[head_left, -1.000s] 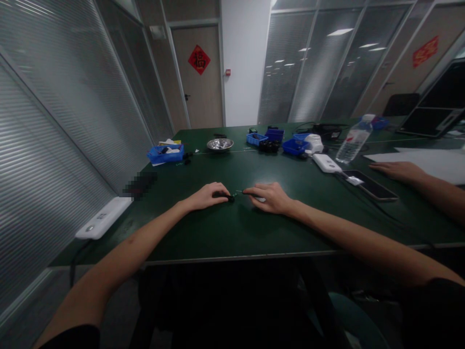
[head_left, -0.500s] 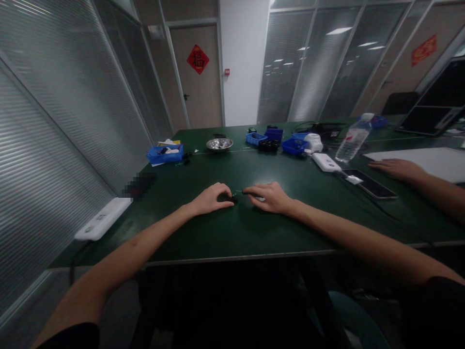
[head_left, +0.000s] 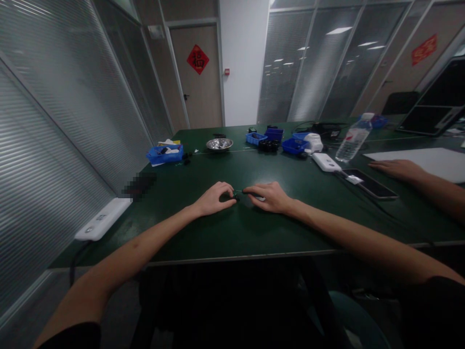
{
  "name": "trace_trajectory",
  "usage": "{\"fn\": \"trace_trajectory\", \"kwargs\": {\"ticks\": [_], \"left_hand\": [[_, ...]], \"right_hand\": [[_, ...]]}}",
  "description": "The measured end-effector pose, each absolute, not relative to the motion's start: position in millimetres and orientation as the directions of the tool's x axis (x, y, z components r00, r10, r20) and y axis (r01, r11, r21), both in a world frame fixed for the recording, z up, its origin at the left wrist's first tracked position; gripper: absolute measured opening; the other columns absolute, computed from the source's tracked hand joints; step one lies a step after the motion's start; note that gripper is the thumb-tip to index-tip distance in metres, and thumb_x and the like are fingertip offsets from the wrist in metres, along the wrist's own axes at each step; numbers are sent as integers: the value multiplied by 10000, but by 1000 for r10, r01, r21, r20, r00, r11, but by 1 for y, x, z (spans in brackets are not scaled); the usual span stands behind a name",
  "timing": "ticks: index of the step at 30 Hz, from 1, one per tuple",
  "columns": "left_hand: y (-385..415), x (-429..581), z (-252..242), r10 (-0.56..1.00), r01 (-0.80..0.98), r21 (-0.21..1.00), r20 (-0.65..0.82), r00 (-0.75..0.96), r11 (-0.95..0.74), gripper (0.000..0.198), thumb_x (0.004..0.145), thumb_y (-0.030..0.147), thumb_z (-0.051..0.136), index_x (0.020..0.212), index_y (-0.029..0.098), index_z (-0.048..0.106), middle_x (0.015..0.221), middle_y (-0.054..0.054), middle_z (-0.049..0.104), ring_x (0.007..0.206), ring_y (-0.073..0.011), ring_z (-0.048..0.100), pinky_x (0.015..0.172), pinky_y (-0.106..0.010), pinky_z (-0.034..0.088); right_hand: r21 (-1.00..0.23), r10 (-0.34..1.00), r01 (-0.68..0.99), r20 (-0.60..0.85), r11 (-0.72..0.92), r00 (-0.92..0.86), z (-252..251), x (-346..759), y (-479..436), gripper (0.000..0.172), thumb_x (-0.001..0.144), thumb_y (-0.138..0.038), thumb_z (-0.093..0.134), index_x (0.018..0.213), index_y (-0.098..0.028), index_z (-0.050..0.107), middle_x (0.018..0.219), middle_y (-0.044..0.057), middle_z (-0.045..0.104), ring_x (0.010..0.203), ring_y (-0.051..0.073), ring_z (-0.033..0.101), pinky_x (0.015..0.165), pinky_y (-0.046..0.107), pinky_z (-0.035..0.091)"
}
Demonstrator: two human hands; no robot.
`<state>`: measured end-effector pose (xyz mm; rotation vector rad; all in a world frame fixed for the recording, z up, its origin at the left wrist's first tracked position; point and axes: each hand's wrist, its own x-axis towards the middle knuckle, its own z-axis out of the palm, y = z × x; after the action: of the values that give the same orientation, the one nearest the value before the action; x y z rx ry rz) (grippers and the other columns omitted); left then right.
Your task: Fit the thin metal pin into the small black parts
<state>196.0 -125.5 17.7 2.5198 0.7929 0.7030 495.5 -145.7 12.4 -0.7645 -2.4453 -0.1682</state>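
**Small dark part (head_left: 237, 198) held over a green table (head_left: 203, 237)**

At the centre, the left hand (head_left: 217, 199) curls thumb and fingers about the part, mostly hidden. At its three o'clock, the right hand (head_left: 269, 197) pinches a screwdriver-like tool (head_left: 247, 193), shaft towards nine. A metal bowl (head_left: 219, 149) sits towards eleven, a water bottle (head_left: 353, 141) at two.

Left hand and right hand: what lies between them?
The head view shows a small dark part at the left hand and the thin end of a slim tool held in the right hand. Whether part and tool touch is too small to tell.
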Motion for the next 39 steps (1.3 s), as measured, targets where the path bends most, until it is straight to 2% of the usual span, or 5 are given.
{"fn": "trace_trajectory", "kwargs": {"ticks": [12, 21, 31, 35, 39], "left_hand": [[-111, 189, 7, 730, 554, 478, 384, 566, -681, 291, 968, 489, 694, 865, 216, 700, 1196, -89, 704, 1127, -289, 617, 1017, -479, 496], [-79, 153, 1, 887, 733, 504, 317, 335, -457, 264, 938, 468, 702, 1026, 220, 729, 1189, -95, 706, 1130, -308, 625, 986, -481, 510], [-82, 154, 4, 784, 593, 521, 314, 535, -614, 264, 1011, 434, 629, 1166, 240, 722, 1380, -77, 682, 1294, -282, 602, 1102, -470, 475], [-80, 154, 5, 768, 606, 481, 297, 567, -633, 308, 1043, 426, 583, 1258, 241, 703, 1310, -85, 714, 1224, -271, 645, 1077, -464, 487], [-74, 148, 7, 773, 646, 425, 309, 555, -634, 291, 1024, 412, 611, 1224, 234, 724, 1247, -88, 730, 1186, -287, 649, 1075, -492, 480]], "right_hand": [[-74, 511, 582, 574, 810, -639, 12, 495, -148, 315, 1063, -317, 546, 1319, -222, 703, 1036, 57, 797, 745, 158, 711, 681, 277, 505], [-78, 511, 575, 568, 814, -646, 12, 496, -146, 313, 1063, -329, 553, 1316, -226, 706, 1048, 59, 803, 727, 156, 714, 662, 277, 506], [-71, 510, 574, 556, 816, -656, 15, 495, -148, 329, 1064, -334, 542, 1324, -218, 706, 1035, 60, 798, 726, 156, 703, 647, 277, 491], [-76, 514, 573, 550, 816, -658, 15, 495, -148, 326, 1067, -332, 542, 1324, -212, 703, 1036, 59, 796, 732, 156, 704, 658, 280, 493], [-73, 518, 582, 554, 810, -651, 14, 495, -148, 318, 1060, -336, 555, 1307, -216, 716, 1026, 55, 800, 703, 150, 696, 644, 279, 481]]}}
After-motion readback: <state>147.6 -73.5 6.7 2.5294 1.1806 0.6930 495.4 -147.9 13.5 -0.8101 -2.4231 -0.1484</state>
